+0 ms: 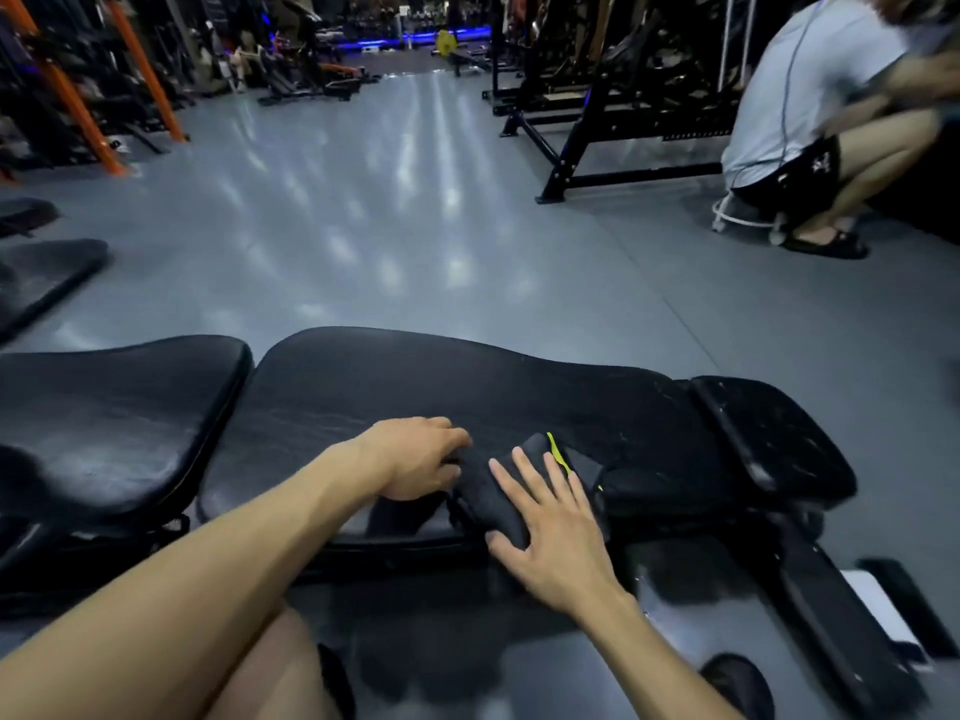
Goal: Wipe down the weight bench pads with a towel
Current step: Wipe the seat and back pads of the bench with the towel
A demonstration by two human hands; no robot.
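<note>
A black weight bench lies across the view in front of me, with a long back pad [395,387], a seat pad [104,423] to the left and a smaller end pad [769,439] to the right. A black towel [498,491] with a yellow-green stripe lies folded on the near edge of the back pad. My left hand [415,457] rests on the towel's left end with its fingers curled into the cloth. My right hand [550,522] lies flat on the towel, fingers spread and straight.
Grey gym floor [363,226] stretches ahead. A person [810,127] squats at the right by a black rack [613,127]. Orange-framed machines [72,96] stand at the left, and another dark pad [41,278] lies at the left edge. The bench's frame [810,595] runs lower right.
</note>
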